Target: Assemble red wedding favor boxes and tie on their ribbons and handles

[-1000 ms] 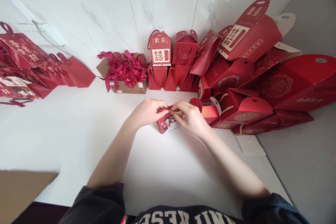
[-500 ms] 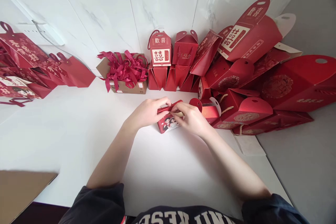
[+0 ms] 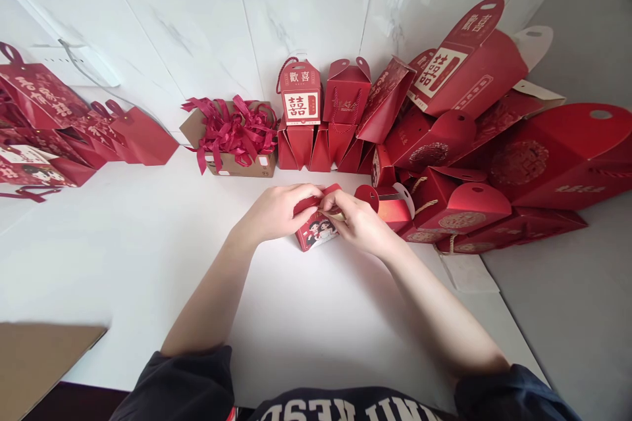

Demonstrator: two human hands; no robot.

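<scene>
A small red gift box (image 3: pixel 316 233) with a cartoon couple printed on its front stands on the white table between my hands. My left hand (image 3: pixel 281 214) closes its fingers and thumb on the box's top from the left. From the right, my right hand (image 3: pixel 356 218) pinches the top edge, where a thin pale-gold piece shows under its fingers. My fingertips nearly meet above the box and hide part of its top flaps. Just to the right stands another small red box (image 3: pixel 395 207) with a rounded flap.
Behind is a cardboard box of dark red ribbons (image 3: pixel 237 135). Red gift boxes (image 3: pixel 301 102) are stacked by the wall, with a larger pile (image 3: pixel 459 200) at right and more boxes (image 3: pixel 49 95) at left. A brown cardboard sheet (image 3: pixel 44 358) lies front left.
The red flap at the top of the box now leans further back, and more of the printed front shows. Both hands stay at nearly the same place.
</scene>
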